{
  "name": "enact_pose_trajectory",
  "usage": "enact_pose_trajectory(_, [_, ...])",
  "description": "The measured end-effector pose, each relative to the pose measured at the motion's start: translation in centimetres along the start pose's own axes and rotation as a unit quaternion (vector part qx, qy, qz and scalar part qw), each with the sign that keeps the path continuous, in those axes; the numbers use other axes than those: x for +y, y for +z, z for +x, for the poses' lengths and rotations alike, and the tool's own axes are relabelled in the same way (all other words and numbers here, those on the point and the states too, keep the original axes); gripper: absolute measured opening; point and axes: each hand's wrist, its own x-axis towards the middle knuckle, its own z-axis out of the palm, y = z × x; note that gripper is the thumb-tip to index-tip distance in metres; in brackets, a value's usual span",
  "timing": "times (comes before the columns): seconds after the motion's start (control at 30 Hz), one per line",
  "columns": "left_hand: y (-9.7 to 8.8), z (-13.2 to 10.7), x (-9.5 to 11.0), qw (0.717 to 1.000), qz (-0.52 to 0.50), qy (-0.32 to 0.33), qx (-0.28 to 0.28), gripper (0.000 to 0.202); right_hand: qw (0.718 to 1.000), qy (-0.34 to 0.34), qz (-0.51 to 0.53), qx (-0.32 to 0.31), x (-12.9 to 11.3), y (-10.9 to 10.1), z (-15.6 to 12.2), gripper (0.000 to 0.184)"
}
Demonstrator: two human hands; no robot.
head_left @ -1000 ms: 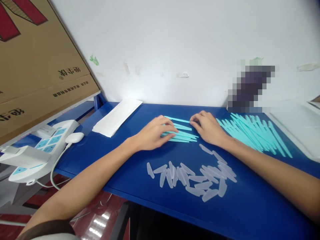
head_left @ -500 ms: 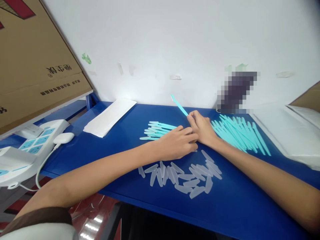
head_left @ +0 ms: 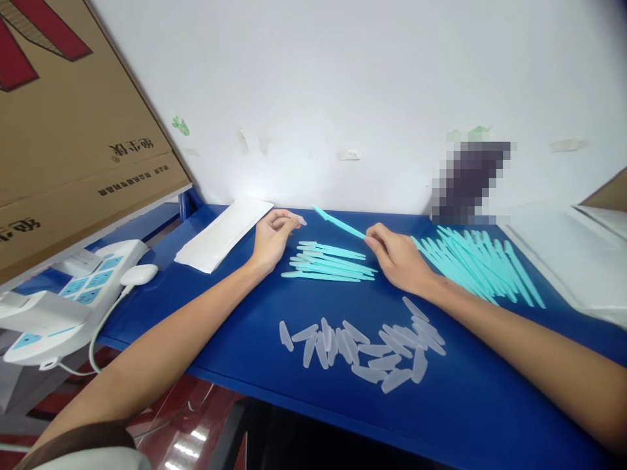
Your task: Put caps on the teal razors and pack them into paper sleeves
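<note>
Pinched in my left hand (head_left: 274, 236) is a small translucent blade cap (head_left: 300, 220). My right hand (head_left: 394, 256) grips the handle end of a turquoise eyebrow razor (head_left: 343, 226), whose blade end points left toward the cap; the two are apart. Below and between my hands lies a small group of turquoise razors (head_left: 328, 264), side by side, their tips to the left. Loose translucent caps (head_left: 386, 362) are scattered nearer the table's front. A larger heap of turquoise razors (head_left: 482, 264) lies beyond my right wrist.
The blue table (head_left: 235, 333) meets a white wall. A flat white packet (head_left: 223, 236) lies at left, near a power strip (head_left: 83, 294) with a plugged-in cable. A big cardboard box (head_left: 88, 130) leans at far left; white plastic bags (head_left: 558, 254) are at right.
My left hand has moved left and away from beside my right hand, and a cap now shows in its fingers. The razor in my right hand has tilted lower, pointing more to the left.
</note>
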Motion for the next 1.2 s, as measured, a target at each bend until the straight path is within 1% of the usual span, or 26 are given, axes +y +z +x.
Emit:
enact_pose_trajectory(0.07, [0.1, -0.1, -0.2, 0.999, -0.025, -0.034, 0.004, 0.017, 1.000, 0.002, -0.009, -0.017, 0.0, 0.0, 0.0, 0.021])
enact_pose_trajectory(0.17, [0.2, -0.2, -0.3, 0.997, -0.046, -0.056, 0.012, 0.018, 0.999, 0.012, -0.014, -0.033, 0.0, 0.0, 0.0, 0.021])
enact_pose_trajectory(0.37, [-0.2, 0.2, -0.8, 0.996, -0.050, -0.070, 0.036, 0.017, 0.999, 0.017, -0.015, -0.049, 0.0, 0.0, 0.0, 0.021])
enact_pose_trajectory(0.5, [-0.2, 0.1, -0.9, 0.997, -0.031, -0.059, 0.027, 0.019, 0.998, 0.013, -0.009, -0.059, 0.0, 0.0, 0.0, 0.022])
enact_pose_trajectory(0.63, [0.1, -0.3, -0.8, 0.999, 0.017, -0.019, -0.021, 0.021, 0.998, 0.004, -0.007, -0.064, -0.1, -0.2, -0.1, 0.024])
enact_pose_trajectory(0.73, [-0.3, -0.2, -0.6, 0.995, 0.082, 0.018, -0.060, 0.020, 0.999, 0.011, -0.004, -0.048, -0.2, -0.4, -0.1, 0.023])
enact_pose_trajectory(0.77, [-0.5, -0.1, -0.5, 0.989, 0.118, 0.032, -0.079, 0.020, 0.999, 0.015, -0.002, -0.040, -0.3, -0.5, -0.1, 0.023])
enact_pose_trajectory(0.83, [-1.1, 0.0, -0.1, 0.969, 0.203, 0.070, -0.123, 0.020, 0.999, 0.023, -0.001, -0.028, -0.4, -0.5, 0.0, 0.023])
enact_pose_trajectory(0.87, [-1.4, 0.1, 0.1, 0.955, 0.243, 0.092, -0.139, 0.020, 0.999, 0.020, -0.004, -0.030, -0.4, -0.5, 0.0, 0.023])
enact_pose_trajectory(0.93, [-1.8, 0.3, 0.5, 0.930, 0.307, 0.133, -0.154, 0.022, 0.999, -0.003, -0.019, -0.051, -0.4, -0.3, 0.0, 0.025])
enact_pose_trajectory(1.0, [-2.1, 0.4, 0.7, 0.914, 0.344, 0.156, -0.150, 0.023, 0.996, -0.031, -0.038, -0.076, -0.3, -0.1, 0.0, 0.028])
enact_pose_trajectory(1.07, [-2.3, 0.7, 0.8, 0.913, 0.354, 0.154, -0.133, 0.024, 0.995, -0.035, -0.047, -0.080, -0.3, -0.1, 0.0, 0.031])
enact_pose_trajectory(1.13, [-2.6, 1.1, 1.1, 0.924, 0.346, 0.134, -0.097, 0.028, 0.996, -0.018, -0.043, -0.078, -0.5, -0.3, 0.1, 0.033])
enact_pose_trajectory(1.2, [-3.4, 1.9, 1.7, 0.925, 0.359, 0.115, -0.039, 0.032, 0.993, -0.007, -0.046, -0.107, -1.0, -0.6, 0.6, 0.041])
